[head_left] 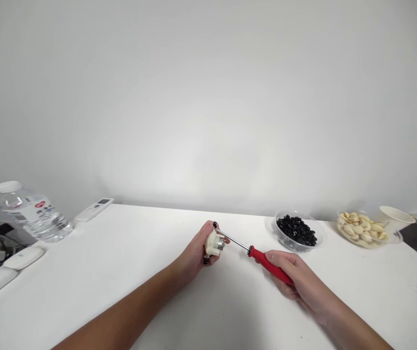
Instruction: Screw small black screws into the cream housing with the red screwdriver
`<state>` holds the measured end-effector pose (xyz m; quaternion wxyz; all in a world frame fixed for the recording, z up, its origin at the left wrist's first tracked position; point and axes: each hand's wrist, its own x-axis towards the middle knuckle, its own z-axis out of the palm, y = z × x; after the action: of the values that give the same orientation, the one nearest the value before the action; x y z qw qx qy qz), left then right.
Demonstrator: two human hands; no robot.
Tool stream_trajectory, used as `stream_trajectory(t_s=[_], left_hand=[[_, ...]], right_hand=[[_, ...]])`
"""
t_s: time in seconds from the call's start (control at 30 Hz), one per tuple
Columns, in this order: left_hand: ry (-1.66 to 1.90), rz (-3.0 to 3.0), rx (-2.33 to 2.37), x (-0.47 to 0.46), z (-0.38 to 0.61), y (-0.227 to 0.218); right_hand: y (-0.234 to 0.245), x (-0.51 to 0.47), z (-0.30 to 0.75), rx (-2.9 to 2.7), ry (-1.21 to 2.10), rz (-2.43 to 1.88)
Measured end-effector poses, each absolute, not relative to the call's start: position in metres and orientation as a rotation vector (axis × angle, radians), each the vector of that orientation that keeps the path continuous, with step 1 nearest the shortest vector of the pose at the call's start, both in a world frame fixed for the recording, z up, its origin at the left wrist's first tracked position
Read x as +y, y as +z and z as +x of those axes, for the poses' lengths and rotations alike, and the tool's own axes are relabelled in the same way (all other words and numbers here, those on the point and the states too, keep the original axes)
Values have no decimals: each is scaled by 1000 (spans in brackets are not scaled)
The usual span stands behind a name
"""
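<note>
My left hand [196, 253] is closed around a small cream-coloured plastic part [214, 243] with a metal centre, held just above the white table [121, 262]. A little black piece sits at the part's top edge. My right hand [292, 274] grips the red handle of a screwdriver [267, 261]. Its metal shaft slants up and left, and the tip meets the cream part near the black piece.
A clear bowl of small black pieces [298, 231] and a clear bowl of cream pieces [361, 228] stand at the back right, with a white paper cup [394, 216] behind. At the left are a water bottle [33, 211], a white remote [94, 209] and white devices [22, 257].
</note>
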<state>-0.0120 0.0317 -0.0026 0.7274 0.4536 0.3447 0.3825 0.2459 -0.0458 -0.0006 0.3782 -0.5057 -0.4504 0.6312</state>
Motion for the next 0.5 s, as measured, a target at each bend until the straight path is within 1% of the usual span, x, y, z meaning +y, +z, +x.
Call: stream_trajectory(t_s=[0.2,0.5], left_hand=[[855,926,771,35,-17,-3],[821,1018,768,32,-17,-3]], right_hand=[[-1,-45,246,-1112,1587,-1314],[-1,-46,247,-1109,1596,-1313]])
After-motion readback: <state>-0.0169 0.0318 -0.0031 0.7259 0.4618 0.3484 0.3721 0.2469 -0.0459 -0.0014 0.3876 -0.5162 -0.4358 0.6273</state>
